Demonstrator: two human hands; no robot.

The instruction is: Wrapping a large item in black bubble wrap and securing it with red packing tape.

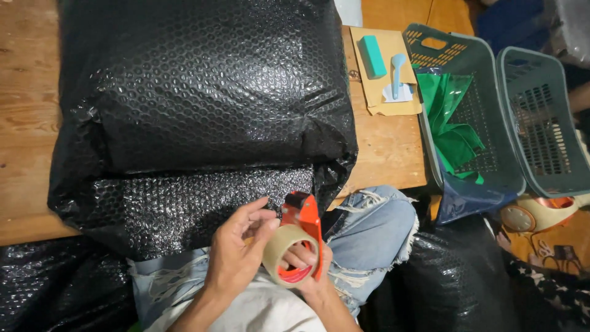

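Observation:
A big parcel wrapped in black bubble wrap (pixel 196 104) lies on the wooden table (pixel 24 123) and hangs over its near edge. Below it, over my lap, my right hand (pixel 307 261) grips a red tape dispenser (pixel 304 218) with a roll of clear brownish tape (pixel 284 246). My left hand (pixel 236 246) rests on the roll, its thumb and fingers pinching at the tape's edge near the dispenser's head. The dispenser sits just short of the parcel's lower flap.
A brown envelope (pixel 388 92) with a teal block (pixel 372 56) and a light blue scraper (pixel 397 71) lies right of the parcel. Two grey-green baskets (pixel 467 55) (pixel 541 67) stand further right, one holding green film (pixel 452 123). More black bubble wrap (pixel 448 283) lies on the floor.

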